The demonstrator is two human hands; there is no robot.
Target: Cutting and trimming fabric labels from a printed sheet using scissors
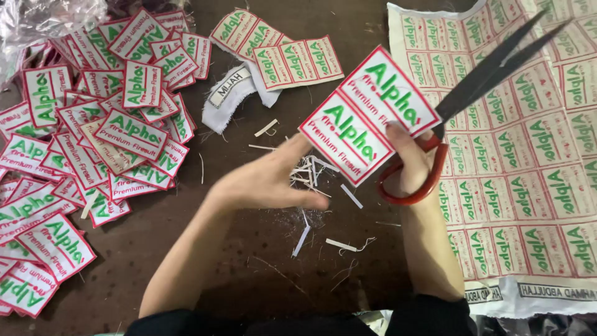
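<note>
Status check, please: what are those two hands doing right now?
Right hand grips red-handled scissors, pinching a two-label strip. Left hand open, empty, over paper trimmings. Nothing obstructing.

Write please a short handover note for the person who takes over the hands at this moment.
Right hand: in the red handles of the scissors, blades slightly open; its fingers also pinch a strip of two patches.
Left hand: open, holds nothing, just left of the strip, above the trimmings.
Done: pile of cut patches on the left; short strips at the top.
Left: the two-patch strip is not yet separated; the uncut sheet lies on the right, printed side down.
</note>
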